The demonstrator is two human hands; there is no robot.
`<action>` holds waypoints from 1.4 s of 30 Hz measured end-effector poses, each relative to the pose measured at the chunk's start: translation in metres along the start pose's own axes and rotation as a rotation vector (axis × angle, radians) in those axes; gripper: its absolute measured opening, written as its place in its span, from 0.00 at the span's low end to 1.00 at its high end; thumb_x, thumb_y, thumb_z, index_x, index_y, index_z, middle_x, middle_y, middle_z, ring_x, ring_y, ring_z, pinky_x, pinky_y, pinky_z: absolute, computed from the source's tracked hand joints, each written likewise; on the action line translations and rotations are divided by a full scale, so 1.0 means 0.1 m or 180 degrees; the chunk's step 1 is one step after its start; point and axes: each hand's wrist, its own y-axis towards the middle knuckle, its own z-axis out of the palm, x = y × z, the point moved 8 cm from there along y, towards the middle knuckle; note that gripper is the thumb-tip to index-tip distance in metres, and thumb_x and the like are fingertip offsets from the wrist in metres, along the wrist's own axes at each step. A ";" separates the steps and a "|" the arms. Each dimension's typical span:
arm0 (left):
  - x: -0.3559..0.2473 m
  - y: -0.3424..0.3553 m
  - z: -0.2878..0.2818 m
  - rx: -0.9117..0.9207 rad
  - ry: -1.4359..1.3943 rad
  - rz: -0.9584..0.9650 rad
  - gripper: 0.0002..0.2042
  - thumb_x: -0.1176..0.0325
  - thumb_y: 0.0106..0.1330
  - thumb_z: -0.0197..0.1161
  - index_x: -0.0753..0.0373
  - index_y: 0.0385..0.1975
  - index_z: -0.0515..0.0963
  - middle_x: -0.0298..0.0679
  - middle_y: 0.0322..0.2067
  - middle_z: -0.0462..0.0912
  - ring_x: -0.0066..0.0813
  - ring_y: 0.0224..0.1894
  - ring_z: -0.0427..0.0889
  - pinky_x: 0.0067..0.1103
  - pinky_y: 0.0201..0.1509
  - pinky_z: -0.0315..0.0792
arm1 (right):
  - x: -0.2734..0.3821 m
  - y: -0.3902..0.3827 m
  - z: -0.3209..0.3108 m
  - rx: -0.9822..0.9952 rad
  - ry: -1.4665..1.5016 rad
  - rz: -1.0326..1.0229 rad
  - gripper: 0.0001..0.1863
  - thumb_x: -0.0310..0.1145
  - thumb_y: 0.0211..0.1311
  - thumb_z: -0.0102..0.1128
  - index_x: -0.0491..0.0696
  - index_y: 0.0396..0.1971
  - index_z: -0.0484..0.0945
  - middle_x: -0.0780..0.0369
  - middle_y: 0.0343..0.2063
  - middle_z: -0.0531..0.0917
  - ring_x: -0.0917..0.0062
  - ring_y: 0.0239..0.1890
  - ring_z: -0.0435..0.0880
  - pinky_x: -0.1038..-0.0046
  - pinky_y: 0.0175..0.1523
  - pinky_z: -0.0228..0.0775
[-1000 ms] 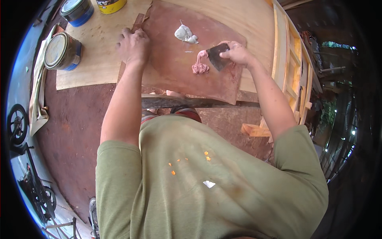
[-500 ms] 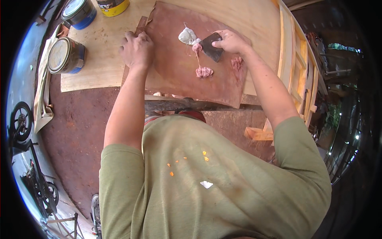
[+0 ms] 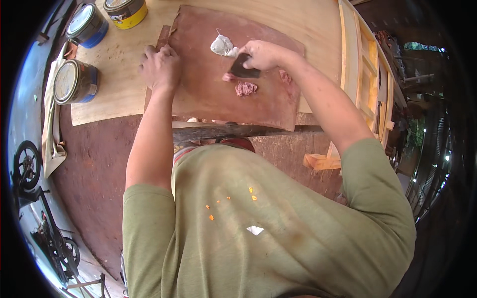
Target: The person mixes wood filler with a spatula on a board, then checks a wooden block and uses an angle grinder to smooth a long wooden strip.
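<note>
My right hand [image 3: 261, 55] grips a dark flat scraper [image 3: 246, 69], its blade tilted over the reddish-brown board [image 3: 208, 102]. A small pink dab of putty [image 3: 228, 77] sits at the scraper's lower left edge. Just beyond it lies a white blob of putty [image 3: 221, 45] with a stringy peak. Nearer to me is a ridged pink lump of putty [image 3: 246, 89], and a pink smear [image 3: 285, 76] shows to the right, under my forearm. My left hand [image 3: 161, 67] is curled over a narrow brown wooden strip [image 3: 163, 36] along the board's left edge; its fingertips are partly hidden.
The board rests on a pale plywood sheet [image 3: 114, 94]. Two blue-based cans, a dark can [image 3: 74, 82] and another can [image 3: 88, 25], stand at left, near a yellow-based can [image 3: 125, 12]. A wooden frame [image 3: 367, 64] runs along the right. A motorbike [image 3: 52, 238] is at far left.
My right hand has moved left and turned the scraper, bringing it onto the small pink dab, which has shifted nearer to me. The whole view has slid slightly; my left hand keeps its place on the strip.
</note>
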 end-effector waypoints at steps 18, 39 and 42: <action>0.02 -0.03 -0.05 0.0045 -0.0065 -0.0022 0.21 0.56 0.71 0.45 0.61 0.37 0.86 0.44 0.52 0.78 0.46 0.56 0.75 0.37 0.60 0.67 | -0.23 -1.47 0.73 -0.1553 0.0834 0.0052 0.22 0.19 0.53 0.49 0.41 0.50 0.80 0.55 0.42 0.84 0.63 0.44 0.83 0.67 0.51 0.75; -0.02 -0.02 -0.04 0.0153 0.0197 -0.0020 0.20 0.56 0.71 0.46 0.57 0.39 0.86 0.43 0.51 0.78 0.45 0.55 0.76 0.38 0.58 0.68 | -1.15 -1.01 1.32 -0.1581 0.3687 0.1279 0.12 0.20 0.61 0.61 0.41 0.44 0.79 0.64 0.34 0.85 0.80 0.34 0.83 0.75 0.41 0.76; -0.03 -0.04 -0.06 0.0143 0.0130 -0.0011 0.20 0.55 0.72 0.45 0.59 0.39 0.85 0.43 0.51 0.78 0.45 0.55 0.76 0.38 0.58 0.69 | -0.92 -1.02 1.39 -0.1618 0.3837 0.1489 0.11 0.20 0.61 0.61 0.41 0.44 0.79 0.63 0.34 0.85 0.80 0.35 0.83 0.75 0.41 0.76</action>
